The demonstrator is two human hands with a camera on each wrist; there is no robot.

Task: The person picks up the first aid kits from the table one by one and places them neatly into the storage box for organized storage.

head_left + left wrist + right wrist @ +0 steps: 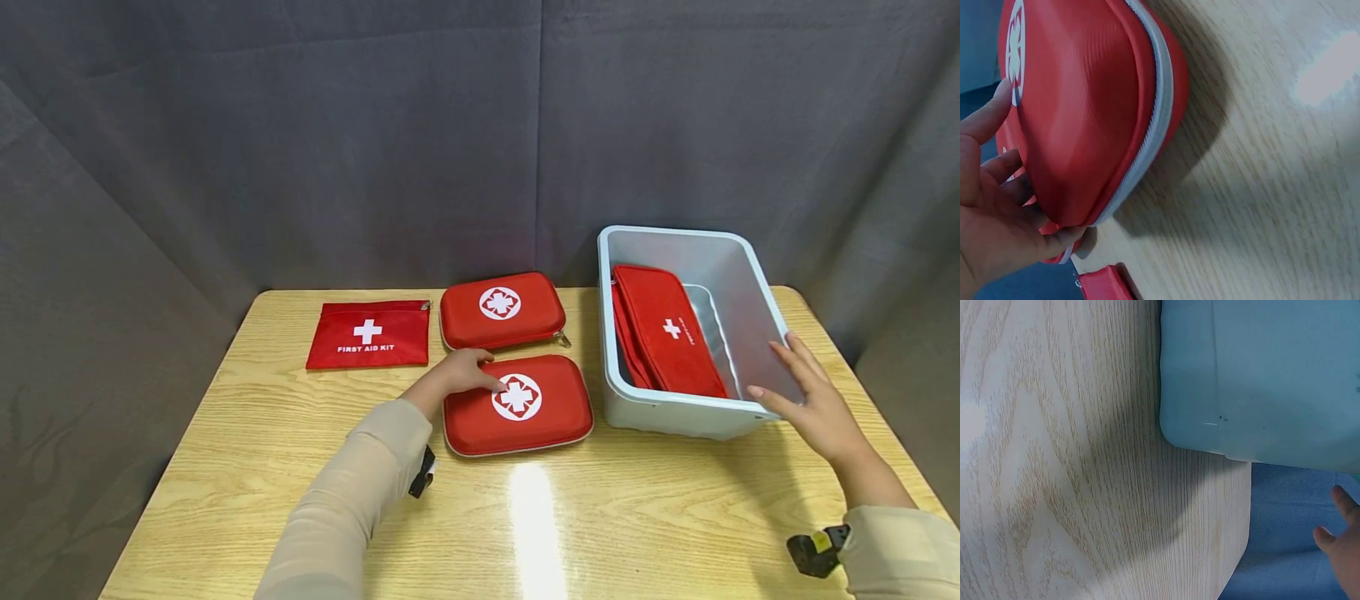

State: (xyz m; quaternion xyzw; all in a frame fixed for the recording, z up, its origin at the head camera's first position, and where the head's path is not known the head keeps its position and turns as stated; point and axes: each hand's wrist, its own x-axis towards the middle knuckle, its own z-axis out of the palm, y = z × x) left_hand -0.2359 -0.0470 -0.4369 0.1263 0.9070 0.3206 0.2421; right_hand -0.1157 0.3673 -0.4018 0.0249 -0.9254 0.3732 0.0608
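Note:
A red hard zip first-aid case (517,433) with a white cross emblem lies on the table, nearest the person. My left hand (461,375) grips its left back corner, thumb on top beside the emblem. In the left wrist view, fingers (1019,187) curl at the side of this case (1085,112). Just behind it is a second red hard case (465,312) with a zip pull. To the right, my right hand (813,408) is spread at the near right corner of a light grey-blue bin (667,414), fingers near its rim.
Inside the bin, red fabric first-aid pouches (652,317) lean against the left wall. A flat red FIRST AID KIT pouch (367,354) lies at the table's back left. The wooden table (247,467) meets a grey curtain (390,167) behind.

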